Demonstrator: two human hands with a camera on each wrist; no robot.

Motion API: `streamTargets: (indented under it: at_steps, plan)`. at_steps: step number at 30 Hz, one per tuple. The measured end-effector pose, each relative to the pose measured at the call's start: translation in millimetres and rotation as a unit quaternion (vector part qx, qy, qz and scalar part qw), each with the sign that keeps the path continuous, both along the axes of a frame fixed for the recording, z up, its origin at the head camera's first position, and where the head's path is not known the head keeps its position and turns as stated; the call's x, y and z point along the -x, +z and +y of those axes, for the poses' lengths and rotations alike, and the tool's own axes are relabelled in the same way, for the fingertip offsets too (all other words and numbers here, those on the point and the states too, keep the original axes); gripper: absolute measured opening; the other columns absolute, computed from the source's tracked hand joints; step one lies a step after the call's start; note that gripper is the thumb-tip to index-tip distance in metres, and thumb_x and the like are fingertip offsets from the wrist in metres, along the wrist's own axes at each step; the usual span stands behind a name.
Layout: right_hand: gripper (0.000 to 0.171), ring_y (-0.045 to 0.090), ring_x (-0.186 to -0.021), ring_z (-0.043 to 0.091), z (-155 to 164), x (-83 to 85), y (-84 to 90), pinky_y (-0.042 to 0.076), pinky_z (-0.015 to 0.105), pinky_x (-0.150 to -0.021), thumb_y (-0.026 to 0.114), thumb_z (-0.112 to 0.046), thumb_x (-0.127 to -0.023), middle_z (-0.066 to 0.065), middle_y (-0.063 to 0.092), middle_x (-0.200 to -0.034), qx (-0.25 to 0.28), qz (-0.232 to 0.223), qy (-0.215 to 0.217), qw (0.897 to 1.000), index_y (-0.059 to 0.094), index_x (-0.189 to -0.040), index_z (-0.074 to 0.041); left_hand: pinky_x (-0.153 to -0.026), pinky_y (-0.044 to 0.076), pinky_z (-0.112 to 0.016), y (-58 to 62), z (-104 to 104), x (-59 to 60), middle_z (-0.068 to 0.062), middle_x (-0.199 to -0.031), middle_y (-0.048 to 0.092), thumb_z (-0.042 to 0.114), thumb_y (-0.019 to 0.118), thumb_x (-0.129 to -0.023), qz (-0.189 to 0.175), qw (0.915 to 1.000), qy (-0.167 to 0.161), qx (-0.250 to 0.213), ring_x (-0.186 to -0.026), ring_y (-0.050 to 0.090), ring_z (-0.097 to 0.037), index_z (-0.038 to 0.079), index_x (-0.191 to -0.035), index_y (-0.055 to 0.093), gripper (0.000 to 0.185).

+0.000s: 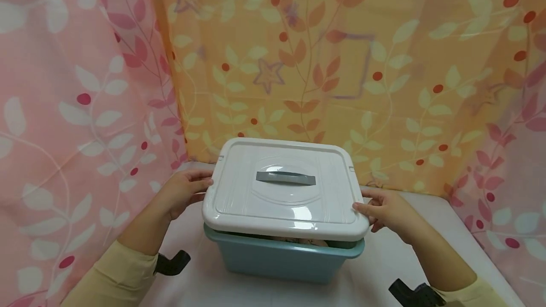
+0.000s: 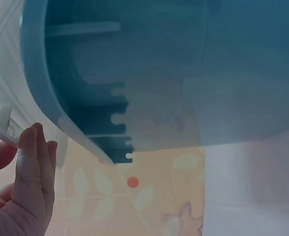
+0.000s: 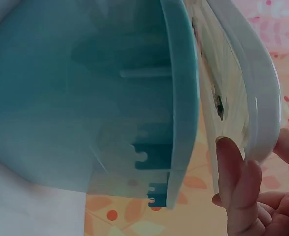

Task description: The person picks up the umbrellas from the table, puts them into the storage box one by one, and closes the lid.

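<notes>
A white plastic lid (image 1: 239, 207) with a grey handle (image 1: 286, 178) sits slightly raised over a blue-green storage box (image 1: 281, 262). Along the front a gap shows between lid and box rim, and some pale contents (image 1: 298, 240) peek through; their kind is hidden. My left hand (image 1: 183, 193) pinches the lid's left edge, thumb above and fingers beneath, as the left wrist view also shows. At the opposite edge my right hand (image 1: 386, 212) grips the lid likewise. In the right wrist view the lid (image 3: 265, 83) stands apart from the box rim (image 3: 185, 98).
The box stands on a white-covered table (image 1: 187, 236). A yellow patterned curtain (image 1: 298, 60) hangs close behind, with a pink curtain (image 1: 85, 131) at the left and more pink cloth (image 1: 512, 193) at the right. Black wrist mounts (image 1: 172, 263) show by both sleeves.
</notes>
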State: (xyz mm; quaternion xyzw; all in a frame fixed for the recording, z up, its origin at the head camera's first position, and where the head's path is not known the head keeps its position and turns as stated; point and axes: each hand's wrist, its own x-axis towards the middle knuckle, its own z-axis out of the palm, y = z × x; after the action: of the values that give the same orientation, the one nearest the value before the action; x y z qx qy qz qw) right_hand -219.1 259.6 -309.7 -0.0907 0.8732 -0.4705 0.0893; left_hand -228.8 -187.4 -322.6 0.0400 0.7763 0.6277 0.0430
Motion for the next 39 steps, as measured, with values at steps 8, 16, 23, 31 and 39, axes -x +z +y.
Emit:
streamTargets:
  at_steps: [8,16,23,31,39]
  plan:
    - [0.075,0.060,-0.061,0.024,-1,-6.1,-10.7,0.050,0.034,-0.052,0.068,-0.034,-0.081,0.009,0.065,-0.078,0.003,-0.029,-0.011,1.000,0.037,-0.133,0.011,-0.089,0.046,-0.041,-11.0,-3,9.2,-0.013,-0.112,0.061,0.022,0.060,-0.090,-0.015,0.9992,-0.007,0.037,-0.099,0.061,-0.022,-0.003,-0.122,0.055,0.041]
    - [0.073,0.061,-0.059,0.023,-1,-3.9,-19.4,0.049,0.032,-0.050,0.066,-0.036,-0.083,0.009,0.066,-0.077,0.013,-0.040,-0.004,0.999,0.039,-0.132,0.011,-0.089,0.046,-0.041,-16.9,-4,12.9,-0.013,-0.111,0.062,0.022,0.061,-0.089,-0.027,0.9974,0.000,0.067,-0.099,0.061,-0.022,-0.003,-0.120,0.058,0.040]
    - [0.068,0.060,-0.057,0.022,-2,-4.2,-18.9,0.048,0.032,-0.049,0.065,-0.037,-0.084,0.008,0.063,-0.070,-0.002,-0.040,0.003,0.999,0.044,-0.128,0.009,-0.088,0.046,-0.041,-21.6,-6,16.8,-0.013,-0.110,0.063,0.023,0.064,-0.087,-0.049,0.9949,0.007,0.087,-0.097,0.062,-0.023,-0.002,-0.117,0.060,0.040]
    - [0.064,0.058,-0.054,0.020,2,-8.6,-23.6,0.049,0.032,-0.049,0.065,-0.036,-0.084,0.006,0.061,-0.063,0.008,-0.055,0.020,0.998,0.047,-0.125,0.010,-0.087,0.047,-0.041,-27.0,-4,16.2,-0.014,-0.110,0.063,0.023,0.065,-0.086,-0.059,0.9948,0.002,0.083,-0.098,0.063,-0.023,-0.004,-0.117,0.059,0.042]
    - [0.077,0.059,-0.055,0.021,-1,-12.5,-32.5,0.050,0.034,-0.052,0.066,-0.039,-0.082,0.006,0.063,-0.068,-0.010,-0.066,0.008,0.998,0.039,-0.131,0.013,-0.085,0.048,-0.041,-30.0,-2,9.1,-0.012,-0.108,0.063,0.025,0.065,-0.086,-0.057,0.9941,0.003,0.092,-0.097,0.063,-0.026,-0.001,-0.117,0.060,0.041]
